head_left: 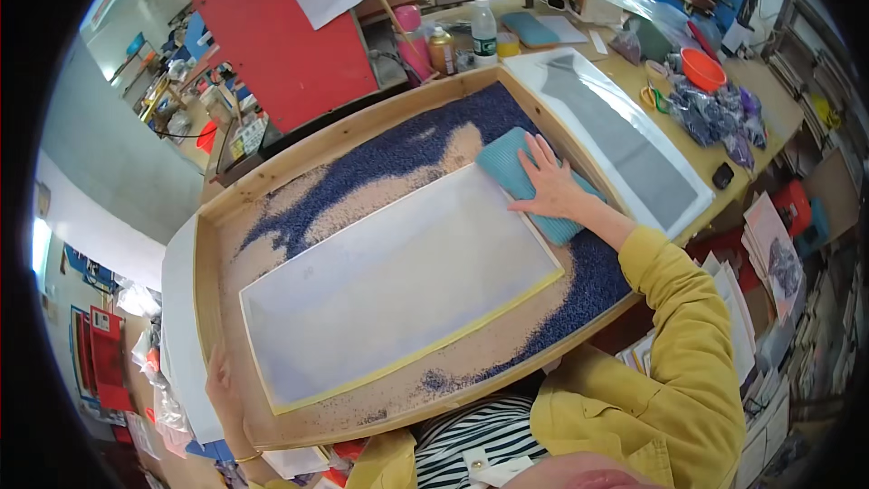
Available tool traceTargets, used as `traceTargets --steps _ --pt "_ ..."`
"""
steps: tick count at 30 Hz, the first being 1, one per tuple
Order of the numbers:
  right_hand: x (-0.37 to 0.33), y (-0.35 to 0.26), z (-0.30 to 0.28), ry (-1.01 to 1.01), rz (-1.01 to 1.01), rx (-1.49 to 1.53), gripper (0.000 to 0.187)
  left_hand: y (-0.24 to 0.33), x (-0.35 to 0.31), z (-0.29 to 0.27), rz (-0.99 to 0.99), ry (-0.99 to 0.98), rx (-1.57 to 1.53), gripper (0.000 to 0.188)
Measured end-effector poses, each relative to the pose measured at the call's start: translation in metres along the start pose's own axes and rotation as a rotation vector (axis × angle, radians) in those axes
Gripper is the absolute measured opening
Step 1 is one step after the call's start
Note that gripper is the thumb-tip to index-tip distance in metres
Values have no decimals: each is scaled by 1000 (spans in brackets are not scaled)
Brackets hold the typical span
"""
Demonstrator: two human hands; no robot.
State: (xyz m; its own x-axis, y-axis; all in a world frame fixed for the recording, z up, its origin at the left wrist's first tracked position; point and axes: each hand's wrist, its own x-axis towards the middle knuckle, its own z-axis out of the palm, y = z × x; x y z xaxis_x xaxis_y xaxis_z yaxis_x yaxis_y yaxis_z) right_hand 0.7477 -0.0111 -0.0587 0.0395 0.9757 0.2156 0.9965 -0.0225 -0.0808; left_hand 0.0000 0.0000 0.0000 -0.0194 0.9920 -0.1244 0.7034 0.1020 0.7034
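A shallow wooden tray (206, 308) lies tilted in front of me, strewn with dark blue-purple granules (389, 147) in uneven patches. Within it rests a pale rectangular panel (389, 281) with yellow tape along its near edge. My right hand (554, 188) lies flat, fingers spread, on a teal ribbed pad (502, 161) at the panel's far right corner. At the tray's near left side, my left hand (222, 385) grips the wooden rim; its fingers are partly hidden.
Beyond the tray stand a red cabinet (281, 45), a clear bottle (484, 32) and a brown bottle (442, 52). To the right lie a plastic-covered grey sheet (625, 140), green-handled scissors (655, 100), an orange bowl (703, 69) and dark plastic bags (711, 116).
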Motion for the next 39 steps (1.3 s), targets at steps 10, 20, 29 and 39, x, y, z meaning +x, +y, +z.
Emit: traceTargets --steps 10,20,29,39 --pt "-103 -5 -32 150 -44 -95 65 -154 -51 -115 59 95 730 87" --pt "64 48 61 485 9 83 52 -194 -69 -94 177 47 720 77" --pt "220 28 46 99 325 275 37 -162 -96 -128 -200 7 322 45" --pt "163 17 52 192 187 791 41 -160 -68 -84 13 656 163 47"
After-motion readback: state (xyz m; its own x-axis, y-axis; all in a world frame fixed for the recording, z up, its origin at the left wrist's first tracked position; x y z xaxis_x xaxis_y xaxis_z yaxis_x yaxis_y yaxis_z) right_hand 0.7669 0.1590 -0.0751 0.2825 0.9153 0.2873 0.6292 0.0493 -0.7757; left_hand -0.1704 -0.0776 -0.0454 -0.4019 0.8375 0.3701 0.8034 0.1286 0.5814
